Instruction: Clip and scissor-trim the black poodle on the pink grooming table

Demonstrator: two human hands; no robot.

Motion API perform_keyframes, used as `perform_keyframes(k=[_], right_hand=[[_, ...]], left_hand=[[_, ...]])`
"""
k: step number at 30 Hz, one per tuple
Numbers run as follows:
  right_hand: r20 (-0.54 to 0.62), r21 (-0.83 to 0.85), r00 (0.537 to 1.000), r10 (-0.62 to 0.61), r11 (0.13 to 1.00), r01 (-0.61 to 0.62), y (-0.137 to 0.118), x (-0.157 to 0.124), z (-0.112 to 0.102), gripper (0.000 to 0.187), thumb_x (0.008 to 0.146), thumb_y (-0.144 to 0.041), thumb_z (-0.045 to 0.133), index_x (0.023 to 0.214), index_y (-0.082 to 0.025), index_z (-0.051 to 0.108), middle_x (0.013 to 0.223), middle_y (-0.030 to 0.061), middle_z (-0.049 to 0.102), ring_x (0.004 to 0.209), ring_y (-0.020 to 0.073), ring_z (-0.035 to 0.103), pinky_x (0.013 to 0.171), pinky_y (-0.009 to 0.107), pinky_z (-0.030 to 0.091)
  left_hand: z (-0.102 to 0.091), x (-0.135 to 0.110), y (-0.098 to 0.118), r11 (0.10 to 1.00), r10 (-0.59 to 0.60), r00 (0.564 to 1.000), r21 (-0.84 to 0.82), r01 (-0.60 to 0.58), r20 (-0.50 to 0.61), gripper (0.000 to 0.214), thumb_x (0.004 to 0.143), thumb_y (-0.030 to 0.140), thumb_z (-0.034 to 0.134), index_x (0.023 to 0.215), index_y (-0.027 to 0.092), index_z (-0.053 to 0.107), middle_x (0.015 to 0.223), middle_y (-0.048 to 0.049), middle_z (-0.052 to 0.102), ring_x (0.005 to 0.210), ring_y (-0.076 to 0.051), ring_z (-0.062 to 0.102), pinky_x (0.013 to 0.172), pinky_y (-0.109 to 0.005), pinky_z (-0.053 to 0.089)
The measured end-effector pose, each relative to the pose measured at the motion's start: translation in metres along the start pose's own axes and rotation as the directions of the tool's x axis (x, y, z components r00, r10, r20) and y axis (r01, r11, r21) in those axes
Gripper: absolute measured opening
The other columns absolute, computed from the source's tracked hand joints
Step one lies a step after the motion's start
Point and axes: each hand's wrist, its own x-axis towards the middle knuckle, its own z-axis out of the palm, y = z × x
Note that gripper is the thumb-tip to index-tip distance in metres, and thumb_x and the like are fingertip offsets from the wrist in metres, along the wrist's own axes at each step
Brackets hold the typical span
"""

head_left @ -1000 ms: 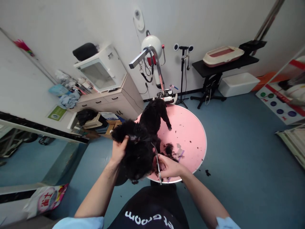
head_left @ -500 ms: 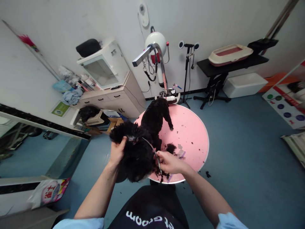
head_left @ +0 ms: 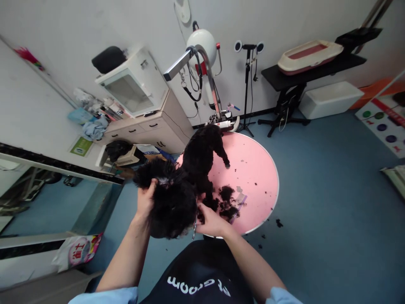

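A black curly-haired dog (head_left: pixel 200 154) stands on a round pink grooming table (head_left: pixel 257 164), its fluffy head turned toward me. My left hand (head_left: pixel 145 200) is closed on the dog's ear (head_left: pixel 155 171), with pale skin showing beside the thumb. In my right hand (head_left: pixel 211 221) are the metal scissors (head_left: pixel 194 230), held low beside the head; the hand and dark fur hide most of them. Cut black fur (head_left: pixel 226 193) lies in clumps on the table, right of the dog's legs.
A metal grooming arm (head_left: pixel 180 63) with a hanging loop rises behind the table. Beyond it stand a white dryer (head_left: pixel 202 44) and a black tripod stand (head_left: pixel 247 90). A drawer cabinet (head_left: pixel 142 128) is back left. Fur tufts (head_left: pixel 279 223) dot the blue floor.
My right hand has come left and slightly down with the scissors, which no longer lie along the top of the head. The dog's head and my left hand have shifted left in view.
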Motion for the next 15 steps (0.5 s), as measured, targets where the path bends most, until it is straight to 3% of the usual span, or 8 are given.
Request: perform_keyframes(k=[5, 9, 11, 13, 15], right_hand=[[-0.034, 0.131, 0.999, 0.031, 0.991, -0.026, 0.017, 0.004, 0.015, 0.033, 0.073, -0.021, 0.068, 0.105, -0.02, 0.061, 0.091, 0.0017, 0.067, 0.09, 0.021, 0.064, 0.081, 0.033, 0.053], [-0.171, 0.297, 0.981, 0.088, 0.954, -0.034, 0.042, 0.001, 0.023, 0.035, 0.072, -0.03, 0.072, 0.102, -0.021, 0.055, 0.093, 0.0036, 0.066, 0.084, 0.0207, 0.066, 0.077, 0.036, 0.055], [-0.325, 0.379, 0.93, 0.17, 0.925, -0.036, 0.058, -0.006, 0.023, 0.041, 0.069, -0.036, 0.075, 0.099, -0.022, 0.051, 0.09, 0.0035, 0.065, 0.081, 0.0216, 0.067, 0.075, 0.038, 0.057], [-0.49, 0.407, 0.832, 0.26, 0.912, -0.045, 0.074, -0.017, 0.018, 0.052, 0.061, -0.043, 0.08, 0.096, -0.023, 0.047, 0.087, 0.0028, 0.064, 0.084, 0.024, 0.068, 0.078, 0.042, 0.057], [-0.594, 0.389, 0.743, 0.307, 0.919, -0.069, 0.087, -0.032, 0.011, 0.06, 0.054, -0.049, 0.083, 0.094, -0.024, 0.045, 0.084, 0.0027, 0.064, 0.087, 0.0262, 0.068, 0.084, 0.046, 0.056]], left_hand=[[0.006, 0.002, 0.004, 1.0, 0.007, 1.0, 0.001, -0.007, 0.013, 0.076, 0.06, 0.056, 0.082, 0.121, 0.014, 0.064, 0.135, -0.0134, 0.06, 0.13, -0.031, 0.052, 0.115, -0.042, 0.036], [-0.001, 0.017, -0.014, 1.0, -0.008, 0.999, -0.001, 0.008, 0.053, 0.069, 0.064, 0.054, 0.079, 0.118, 0.016, 0.063, 0.127, -0.0124, 0.065, 0.117, -0.027, 0.062, 0.106, -0.039, 0.045], [-0.011, 0.015, -0.036, 0.998, -0.032, 0.999, 0.045, 0.032, -0.002, 0.058, 0.067, 0.055, 0.074, 0.108, 0.016, 0.065, 0.112, -0.0102, 0.071, 0.104, -0.024, 0.066, 0.098, -0.038, 0.05], [-0.021, -0.003, -0.063, 0.982, -0.094, 0.994, 0.16, 0.103, -0.063, 0.043, 0.068, 0.056, 0.069, 0.088, 0.018, 0.068, 0.09, -0.0072, 0.073, 0.091, -0.024, 0.067, 0.089, -0.039, 0.054], [-0.025, -0.039, -0.087, 0.971, -0.161, 0.986, 0.187, 0.151, 0.039, 0.029, 0.058, 0.043, 0.077, 0.075, 0.021, 0.07, 0.08, -0.0069, 0.073, 0.089, -0.029, 0.067, 0.083, -0.041, 0.056]])
